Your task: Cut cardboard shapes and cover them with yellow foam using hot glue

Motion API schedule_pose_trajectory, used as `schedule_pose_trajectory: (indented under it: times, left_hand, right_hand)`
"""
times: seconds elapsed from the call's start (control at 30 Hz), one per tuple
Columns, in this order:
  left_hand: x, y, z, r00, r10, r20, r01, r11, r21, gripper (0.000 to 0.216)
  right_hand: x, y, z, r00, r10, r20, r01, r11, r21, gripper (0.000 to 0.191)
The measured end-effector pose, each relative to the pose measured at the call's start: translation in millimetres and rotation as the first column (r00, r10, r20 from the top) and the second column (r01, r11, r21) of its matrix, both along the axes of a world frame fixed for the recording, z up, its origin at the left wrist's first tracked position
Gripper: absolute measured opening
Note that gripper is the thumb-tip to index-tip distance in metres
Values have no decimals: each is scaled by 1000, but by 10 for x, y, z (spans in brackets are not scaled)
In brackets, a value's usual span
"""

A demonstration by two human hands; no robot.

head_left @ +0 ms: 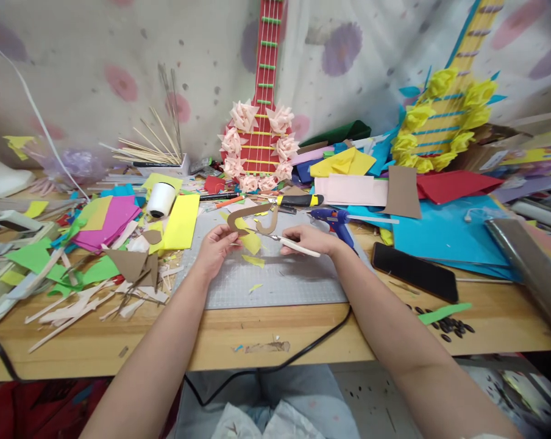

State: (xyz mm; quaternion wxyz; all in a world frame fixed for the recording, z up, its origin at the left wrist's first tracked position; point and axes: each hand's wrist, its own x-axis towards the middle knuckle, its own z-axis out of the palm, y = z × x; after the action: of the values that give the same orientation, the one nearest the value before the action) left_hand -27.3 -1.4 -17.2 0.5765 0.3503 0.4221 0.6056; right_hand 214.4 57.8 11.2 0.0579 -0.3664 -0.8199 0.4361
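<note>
My left hand (218,245) is closed in a pinch on a small yellow paper piece (250,241), held just above the grey cutting mat (275,283). My right hand (309,239) grips white-handled scissors (296,246) whose blades point left at the yellow piece. Two yellow offcuts (253,261) lie on the mat below. A brown cardboard curved shape (252,218) rests on the mat just beyond my fingers.
A blue glue gun (333,218), a yellow-black utility knife (298,200) and a white tape roll (161,199) lie behind the mat. A black phone (415,271) sits at the right. Paper scraps (97,268) cover the left. Paper guitars (261,122) lean at the back.
</note>
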Motion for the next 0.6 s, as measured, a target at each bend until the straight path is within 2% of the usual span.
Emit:
schedule_pose_trajectory:
  times: [0.1,0.37,0.6]
  left_hand:
    - [4,5,-6,1000,-5,-21,5,1000,2,32]
    - [29,-12,-12,999,-12,-44,12,1000,3,32]
    - [49,-41,8,998,-28,-56,25,999,-47,31]
  right_hand:
    - [-8,-17,-6,1000,-8,6,8,1000,-11,42]
    - [-42,-61,65,997,-31,70,25,996,80,44]
    - [-39,-115,21,994,-74,76,63,989,133,44]
